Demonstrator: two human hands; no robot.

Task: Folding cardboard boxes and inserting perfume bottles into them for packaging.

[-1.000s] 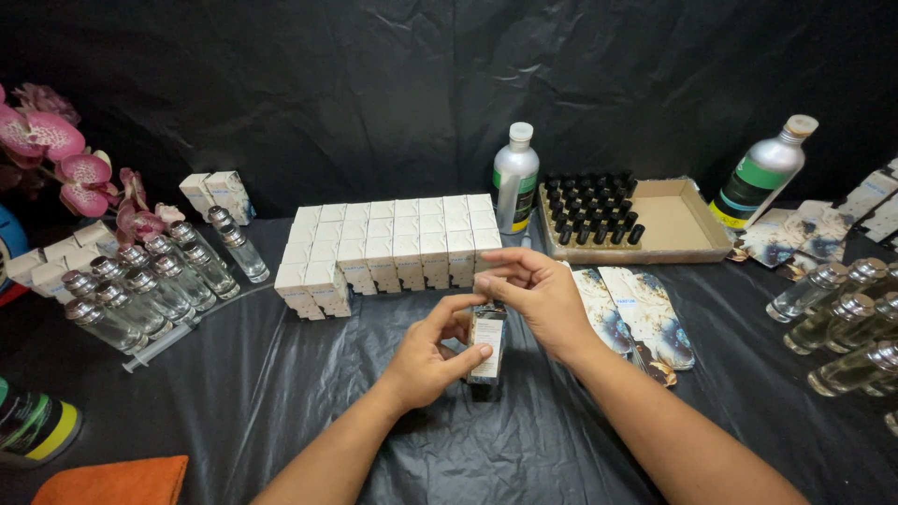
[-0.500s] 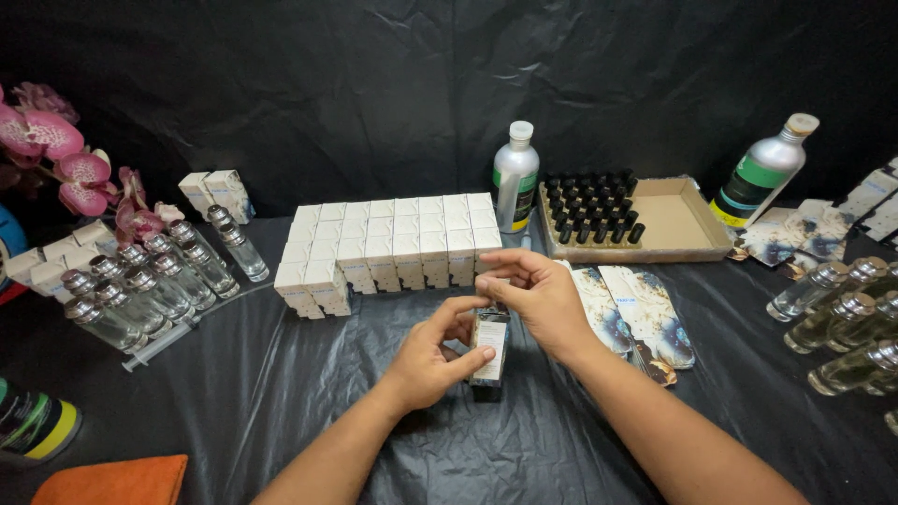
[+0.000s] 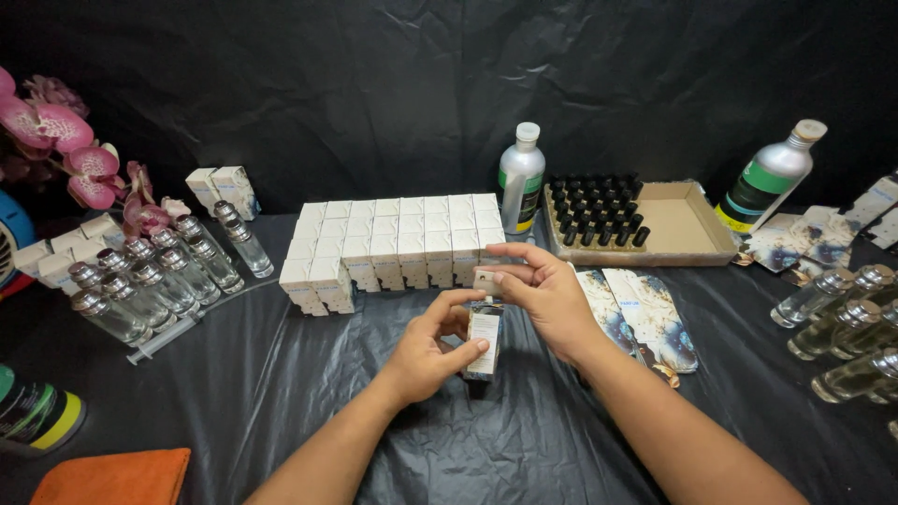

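Your left hand [image 3: 432, 353] grips the small printed box [image 3: 484, 339] upright. Your right hand [image 3: 543, 292] pinches its top flap [image 3: 484, 279], fingers closed

Looks like a small home perfume-packing setup, not a real factory. The counter [image 3: 281, 393] is covered in black plastic sheeting with a black cloth backdrop [image 3: 374, 84] behind. Rows of little white boxes [image 3: 393, 238] sit mid-frame, clear glass bottles [image 3: 150, 285] at left and right, a cardboard tray of black caps [image 3: 599, 210] upper right, and fake orchids [image 3: 65, 150] upper left.
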